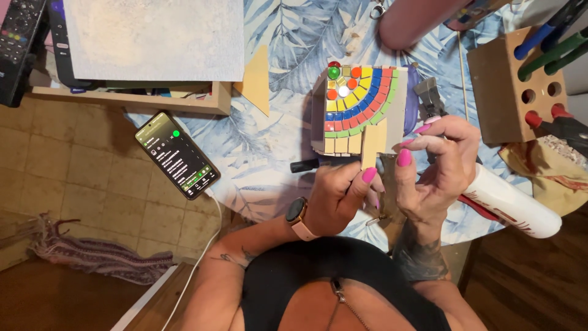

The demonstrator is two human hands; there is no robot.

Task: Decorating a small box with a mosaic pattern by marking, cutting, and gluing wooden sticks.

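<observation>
Tabletop (275,153) under blue leaf-print cloth; beige tile floor (79,178) at left, dark wood floor (527,282) at right, warm indoor light.

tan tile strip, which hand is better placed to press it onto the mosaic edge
Left hand: it pinches the tan tile strip against the mosaic block. The right hand sits beside it, near the nippers.

Remote (18,43) cut by left edge. Another person's arm (416,21) cut by far edge. Bottle (511,202) partly hidden behind right hand (438,168). Phone (177,154) screen unreadable.
</observation>
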